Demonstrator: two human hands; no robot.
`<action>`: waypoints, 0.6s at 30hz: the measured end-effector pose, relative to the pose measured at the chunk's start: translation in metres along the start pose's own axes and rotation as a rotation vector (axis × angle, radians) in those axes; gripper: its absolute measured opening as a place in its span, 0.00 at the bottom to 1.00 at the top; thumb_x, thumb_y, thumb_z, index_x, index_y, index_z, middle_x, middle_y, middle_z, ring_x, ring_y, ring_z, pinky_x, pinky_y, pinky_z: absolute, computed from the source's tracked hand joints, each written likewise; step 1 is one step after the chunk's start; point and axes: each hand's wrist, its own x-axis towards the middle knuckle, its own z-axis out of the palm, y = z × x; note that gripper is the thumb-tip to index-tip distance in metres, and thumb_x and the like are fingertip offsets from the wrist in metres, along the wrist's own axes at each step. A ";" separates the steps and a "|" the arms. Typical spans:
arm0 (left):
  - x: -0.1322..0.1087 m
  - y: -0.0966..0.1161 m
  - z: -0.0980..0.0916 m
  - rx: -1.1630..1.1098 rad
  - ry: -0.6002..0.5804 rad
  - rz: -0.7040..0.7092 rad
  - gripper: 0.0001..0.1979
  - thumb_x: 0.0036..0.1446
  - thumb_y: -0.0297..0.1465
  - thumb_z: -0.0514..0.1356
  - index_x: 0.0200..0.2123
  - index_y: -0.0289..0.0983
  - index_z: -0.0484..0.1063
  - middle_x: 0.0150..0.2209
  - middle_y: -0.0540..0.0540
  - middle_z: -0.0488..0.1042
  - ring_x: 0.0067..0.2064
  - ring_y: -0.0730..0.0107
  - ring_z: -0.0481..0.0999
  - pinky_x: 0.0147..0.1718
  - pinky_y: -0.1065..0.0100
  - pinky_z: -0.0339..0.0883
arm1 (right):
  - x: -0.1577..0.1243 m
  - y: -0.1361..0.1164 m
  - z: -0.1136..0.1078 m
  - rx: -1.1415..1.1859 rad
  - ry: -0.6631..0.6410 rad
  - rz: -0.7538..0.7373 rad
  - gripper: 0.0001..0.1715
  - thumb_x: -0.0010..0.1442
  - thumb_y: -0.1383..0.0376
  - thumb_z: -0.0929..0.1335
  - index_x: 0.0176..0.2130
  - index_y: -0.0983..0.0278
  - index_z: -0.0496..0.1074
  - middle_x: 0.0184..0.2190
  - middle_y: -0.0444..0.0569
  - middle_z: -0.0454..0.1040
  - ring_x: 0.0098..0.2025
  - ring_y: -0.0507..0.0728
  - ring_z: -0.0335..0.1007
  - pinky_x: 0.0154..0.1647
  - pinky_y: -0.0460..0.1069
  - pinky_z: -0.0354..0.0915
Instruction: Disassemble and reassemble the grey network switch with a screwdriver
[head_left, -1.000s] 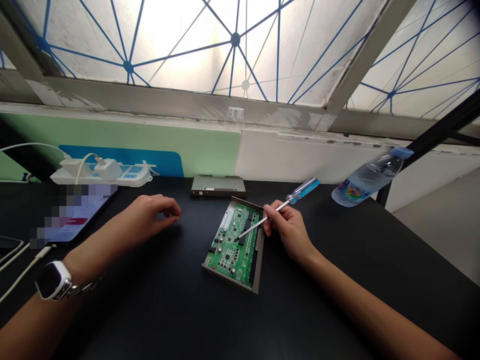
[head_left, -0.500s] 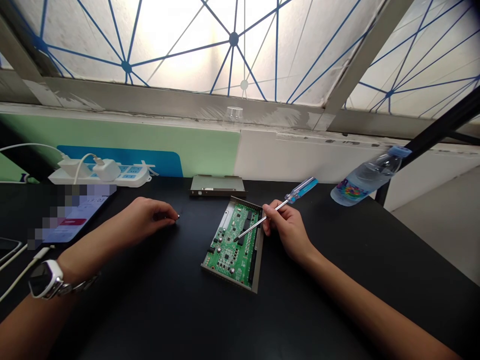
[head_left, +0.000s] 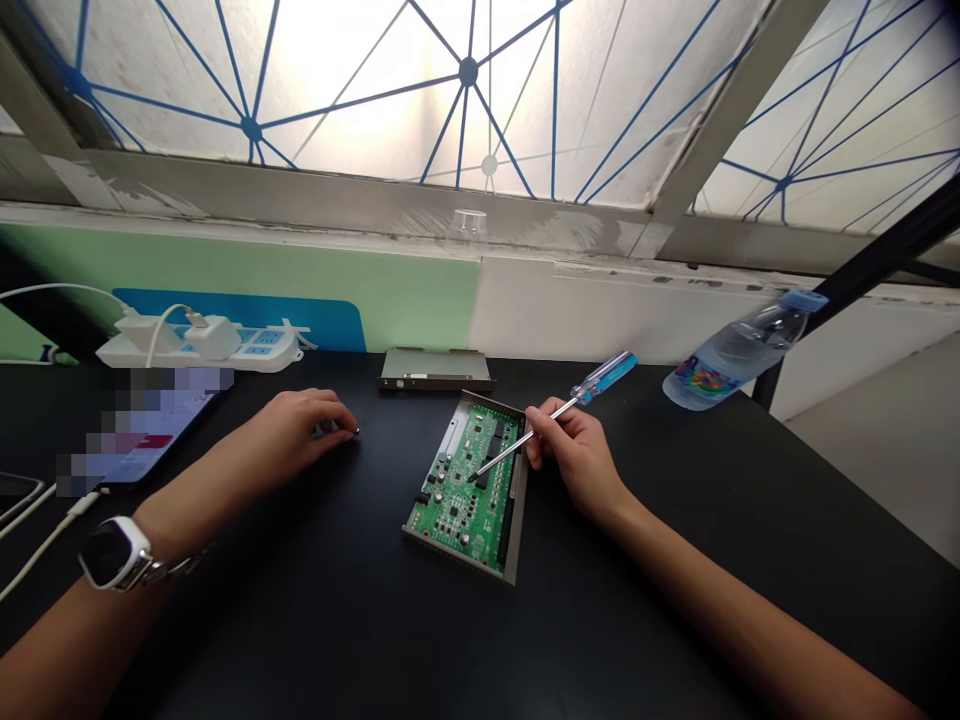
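My right hand [head_left: 574,455] is closed around the shaft of a screwdriver [head_left: 525,438] with a clear and blue handle. Its dark tip points down at a green circuit board [head_left: 454,510]; whether it touches cannot be made out. The board sits in a shallow metal tray [head_left: 519,545] on the black table, and my right fingertips are by the tray's right edge. Left of the board, my left hand [head_left: 311,425] rests low over the table with thumb and fingertips pinched. A tiny shiny metal piece [head_left: 358,430] shows at those fingertips, too small to name.
Behind the board, a flat metal cover [head_left: 435,370] lies near the wall. A white power strip [head_left: 277,350] with plugs, a lit phone [head_left: 161,440] and white cables [head_left: 45,545] are at left. A water bottle [head_left: 739,360] leans at the right rear of the black table [head_left: 360,620].
My left wrist and forearm have shifted slightly to the right, while the left fingertips stay in nearly the same place. The screwdriver, board and right hand look unchanged.
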 end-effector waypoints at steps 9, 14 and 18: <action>0.001 0.000 0.006 0.020 0.034 0.035 0.18 0.62 0.44 0.56 0.33 0.41 0.82 0.38 0.43 0.80 0.37 0.58 0.79 0.39 0.62 0.71 | 0.000 0.002 -0.001 -0.004 -0.019 -0.019 0.22 0.64 0.54 0.73 0.26 0.62 0.65 0.17 0.40 0.69 0.19 0.49 0.62 0.24 0.46 0.59; 0.000 -0.003 0.006 0.000 0.044 0.036 0.17 0.62 0.45 0.58 0.34 0.41 0.82 0.38 0.43 0.79 0.36 0.60 0.79 0.37 0.64 0.71 | 0.000 0.000 0.000 -0.001 -0.013 -0.018 0.23 0.64 0.53 0.73 0.26 0.62 0.65 0.17 0.40 0.69 0.19 0.49 0.63 0.24 0.46 0.59; -0.001 -0.004 0.001 -0.029 0.072 0.050 0.18 0.63 0.46 0.58 0.35 0.41 0.82 0.38 0.44 0.79 0.34 0.61 0.79 0.35 0.64 0.71 | 0.000 0.000 0.000 0.004 -0.014 -0.021 0.22 0.64 0.54 0.73 0.26 0.62 0.65 0.17 0.40 0.69 0.19 0.49 0.62 0.24 0.46 0.59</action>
